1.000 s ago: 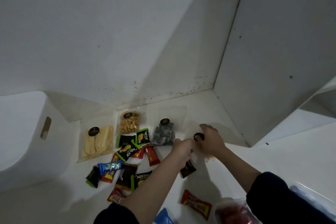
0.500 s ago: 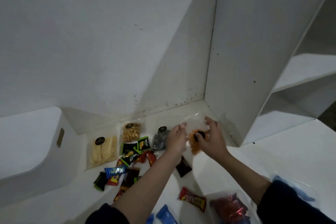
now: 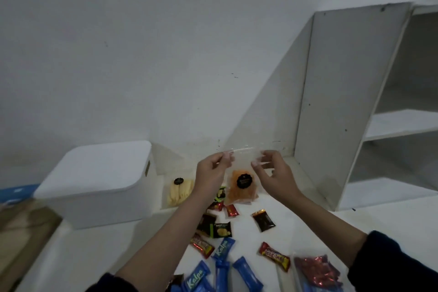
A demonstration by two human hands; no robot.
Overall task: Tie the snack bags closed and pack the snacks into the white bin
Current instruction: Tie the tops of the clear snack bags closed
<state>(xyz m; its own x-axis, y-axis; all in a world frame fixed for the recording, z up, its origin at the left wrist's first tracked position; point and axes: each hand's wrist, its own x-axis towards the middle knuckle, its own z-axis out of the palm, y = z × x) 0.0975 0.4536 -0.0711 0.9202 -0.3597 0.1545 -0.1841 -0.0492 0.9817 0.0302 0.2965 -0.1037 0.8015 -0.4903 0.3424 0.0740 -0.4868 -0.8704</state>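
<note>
A clear snack bag of orange snacks (image 3: 241, 187) with a round black label hangs upright in the air above the white surface. My left hand (image 3: 212, 174) pinches its top left corner and my right hand (image 3: 272, 173) pinches its top right corner. The white bin (image 3: 99, 182), with a lid on top, stands at the left. A clear bag of pale yellow sticks (image 3: 179, 191) lies right of the bin. My left forearm hides other bags behind it.
Small wrapped snacks lie scattered below my hands: a dark brown packet (image 3: 263, 220), a red bar (image 3: 274, 255), blue Kalpa wafers (image 3: 222, 248), a bag of red candies (image 3: 317, 270). A white shelf unit (image 3: 350, 102) stands at right, a wall behind.
Both hands lifted the orange snack bag off the surface and now hold it up by its top edge. The camera view tilted up and shifted.
</note>
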